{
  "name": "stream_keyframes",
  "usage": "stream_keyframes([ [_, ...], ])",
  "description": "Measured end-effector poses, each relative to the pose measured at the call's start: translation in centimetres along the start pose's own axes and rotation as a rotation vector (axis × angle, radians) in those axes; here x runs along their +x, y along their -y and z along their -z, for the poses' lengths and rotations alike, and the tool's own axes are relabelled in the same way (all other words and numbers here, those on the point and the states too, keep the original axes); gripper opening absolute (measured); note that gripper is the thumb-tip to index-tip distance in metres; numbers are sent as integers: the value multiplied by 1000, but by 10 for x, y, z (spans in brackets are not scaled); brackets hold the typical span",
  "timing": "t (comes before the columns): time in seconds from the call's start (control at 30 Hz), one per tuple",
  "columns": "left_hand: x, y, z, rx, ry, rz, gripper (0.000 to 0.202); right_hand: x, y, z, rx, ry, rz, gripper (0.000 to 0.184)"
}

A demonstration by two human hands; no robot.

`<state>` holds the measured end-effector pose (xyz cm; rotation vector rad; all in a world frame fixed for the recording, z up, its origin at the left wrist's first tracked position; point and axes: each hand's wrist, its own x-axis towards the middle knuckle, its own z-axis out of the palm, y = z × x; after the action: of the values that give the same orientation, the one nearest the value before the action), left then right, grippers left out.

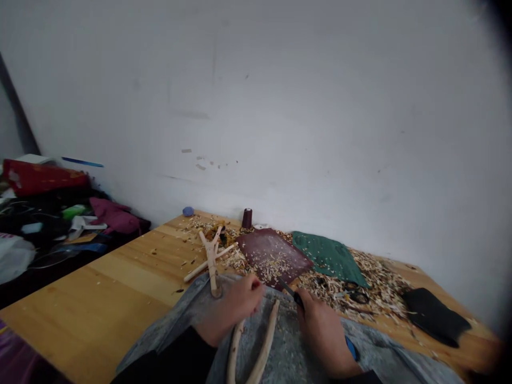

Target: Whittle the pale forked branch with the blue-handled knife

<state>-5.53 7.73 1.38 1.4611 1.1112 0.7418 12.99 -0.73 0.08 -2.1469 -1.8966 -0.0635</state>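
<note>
My right hand (324, 328) is closed around the dark handle of a knife (288, 288), whose blade points up and to the left over the edge of the maroon sheet. My left hand (236, 304) has its fingers curled in; what they hold, if anything, is hidden. Below and between my hands, two peeled, slightly curved wooden prongs (267, 341) rise from the bottom edge above a grey cloth (290, 352). The left prong's top ends just under my left hand. Beside that hand stands a peeled forked branch (210, 256), its lower end on the grey cloth.
Wood shavings (380, 277) cover much of the wooden table (100, 288). On it are a maroon sheet (272, 248), a green cloth (330, 256), scissors (356, 294), a black pad (436, 316), a thread spool (247, 218) and a blue lid (188, 211). Piled belongings (72, 213) lie left.
</note>
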Motion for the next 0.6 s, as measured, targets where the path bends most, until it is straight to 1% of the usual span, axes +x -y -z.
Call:
stream_keyframes([
  [0.03, -1, 1, -8, 54, 27, -17, 17, 0, 0, 0, -7, 3, -5, 26],
  [0.07, -3, 2, -17, 167, 29, -64, 20, 0, 0, -1, -16, 5, -9, 24],
  [0.1, -4, 3, -26, 185, 46, -73, 23, 0, 0, -1, -25, 6, -9, 23],
  [0.13, -6, 4, -33, 179, 82, -64, 27, 0, 0, -2, -31, 6, -8, 22],
  [0.17, -6, 4, -39, 127, 159, -27, 29, 0, -1, -3, -34, 7, -3, 22],
  [0.23, -6, 4, -45, 59, 260, 22, 23, 0, -1, -4, -27, 12, 10, 22],
  [0.3, -7, 2, -45, -9, 351, 78, 11, 0, -2, -4, -10, 24, 25, 22],
  [0.37, -11, 0, -41, -184, 472, 156, 18, 0, -2, -4, 14, 34, 46, 23],
  [0.43, -19, -1, -35, -421, 634, 218, 26, 0, -2, -5, 52, 21, 78, 25],
  [0.5, -27, -3, -31, -574, 783, 223, 28, -1, -3, -5, 91, -19, 111, 28],
  [0.53, -31, -4, -30, -604, 820, 208, 27, -1, -4, -6, 105, -45, 122, 29],
  [0.57, -35, -5, -29, -623, 824, 195, 26, -1, -4, -7, 114, -71, 127, 31],
  [0.6, -38, -5, -29, -626, 803, 178, 26, -1, -5, -8, 116, -94, 129, 34],
])
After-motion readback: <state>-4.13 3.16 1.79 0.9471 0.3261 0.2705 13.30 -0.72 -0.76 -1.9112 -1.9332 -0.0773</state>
